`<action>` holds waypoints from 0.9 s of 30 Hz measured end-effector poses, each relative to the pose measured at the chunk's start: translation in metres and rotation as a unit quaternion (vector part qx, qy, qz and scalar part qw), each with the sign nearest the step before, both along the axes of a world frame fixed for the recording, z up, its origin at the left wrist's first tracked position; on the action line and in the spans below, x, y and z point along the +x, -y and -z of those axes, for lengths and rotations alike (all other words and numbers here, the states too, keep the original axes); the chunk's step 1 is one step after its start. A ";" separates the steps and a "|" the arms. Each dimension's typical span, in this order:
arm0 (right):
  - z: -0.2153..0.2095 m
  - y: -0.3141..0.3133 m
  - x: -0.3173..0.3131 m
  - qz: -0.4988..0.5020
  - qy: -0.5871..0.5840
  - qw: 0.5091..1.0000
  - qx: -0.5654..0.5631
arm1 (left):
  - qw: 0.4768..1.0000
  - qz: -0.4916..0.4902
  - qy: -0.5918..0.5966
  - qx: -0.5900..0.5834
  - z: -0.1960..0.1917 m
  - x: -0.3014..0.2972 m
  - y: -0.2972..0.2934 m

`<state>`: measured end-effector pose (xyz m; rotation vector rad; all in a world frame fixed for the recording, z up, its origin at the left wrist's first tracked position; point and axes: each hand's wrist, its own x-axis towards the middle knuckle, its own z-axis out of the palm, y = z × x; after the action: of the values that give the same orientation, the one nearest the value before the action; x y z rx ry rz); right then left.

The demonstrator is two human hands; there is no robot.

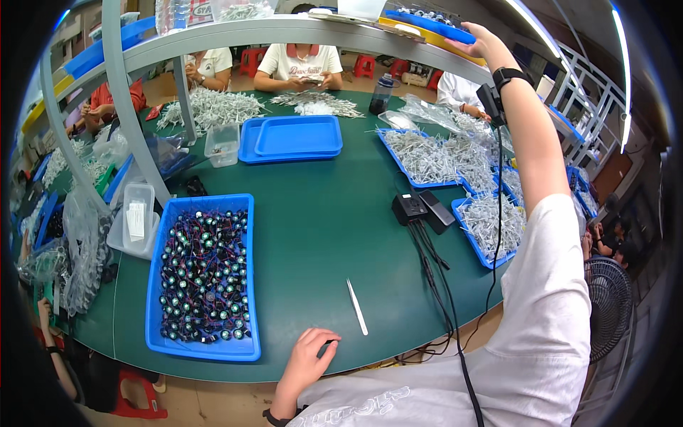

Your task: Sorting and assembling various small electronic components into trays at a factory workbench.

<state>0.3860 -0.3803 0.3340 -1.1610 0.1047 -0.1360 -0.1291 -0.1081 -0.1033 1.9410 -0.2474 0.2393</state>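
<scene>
The person's right arm stretches up along the right of the frame, and the right hand (478, 44) is at the near end of a shelf tray (432, 26) at the upper right. This blue tray holds small parts and sits above a yellow one; the fingers reach its end, but one cannot tell whether they are closed on its rim. The left hand (309, 356) is at the table's near edge, low in the centre of the frame, its fingers loosely curved and the gap to the thumb narrow. A dark patch shows between them, and whether it is a held part or shadow cannot be told.

Silver tweezers (357, 307) lie on the green table (320, 228) just beyond the left hand, well apart from the right. Left of the hand, in the lower left of the frame, a deep blue tray (205, 349) holds many small dark, round-faced parts with wires. Translucent containers (135, 213) stand beside its upper left corner.

Right of centre, a black box (408, 208) with cables lies beside a dark flat device (438, 213). Farther right, blue trays hold heaps of white stick-like pieces (491, 224). Two stacked blue trays (299, 135) are above centre, and a person in a white shirt (299, 64) sits beyond them.
</scene>
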 end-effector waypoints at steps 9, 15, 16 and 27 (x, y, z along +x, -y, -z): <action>0.012 -0.010 -0.018 0.043 0.111 0.991 -0.059 | 0.999 0.017 0.022 0.027 0.002 -0.001 0.000; -0.007 -0.011 -0.045 0.018 0.147 0.989 -0.009 | 1.000 0.009 0.003 -0.001 -0.002 0.002 -0.003; -0.006 -0.011 -0.049 0.015 0.172 0.984 -0.031 | 1.000 0.009 -0.004 -0.009 -0.003 0.002 -0.004; 0.001 0.019 -0.063 0.014 0.273 0.962 -0.013 | 0.982 -0.022 0.054 0.179 -0.009 0.010 0.023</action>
<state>0.3228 -0.3991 0.3325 -1.1117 -0.3706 -0.4799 -0.1193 -0.1310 -0.0938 2.2939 -0.3382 0.3491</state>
